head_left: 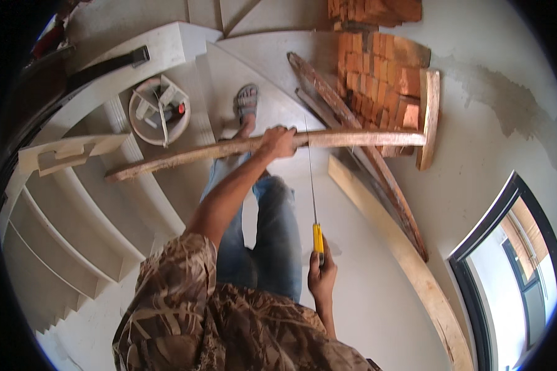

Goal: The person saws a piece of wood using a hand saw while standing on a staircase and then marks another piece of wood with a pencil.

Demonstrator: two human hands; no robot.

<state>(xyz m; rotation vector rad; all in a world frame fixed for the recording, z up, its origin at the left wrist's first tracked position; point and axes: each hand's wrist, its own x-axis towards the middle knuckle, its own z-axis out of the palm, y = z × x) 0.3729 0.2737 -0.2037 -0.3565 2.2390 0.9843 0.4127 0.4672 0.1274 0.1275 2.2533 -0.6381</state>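
Note:
A long wooden beam (216, 151) lies crosswise before me, its right end meeting a short upright board (429, 117). My left hand (280, 142) is closed over the beam near its middle and presses on it. Just right of that hand, the thin blade of a handsaw (317, 238) crosses the beam, seen edge-on. My right hand (322, 272) grips the saw's yellow and black handle, nearer to my body. Whether the teeth have cut into the wood cannot be made out.
Bricks (377, 68) are stacked at the far right, with a dark timber (384, 176) slanting past them. A pale plank (402, 253) runs along the right wall. Stairs (90, 210) descend at left, near a round bucket (159, 133) of tools. My sandalled foot (247, 99) is beyond the beam.

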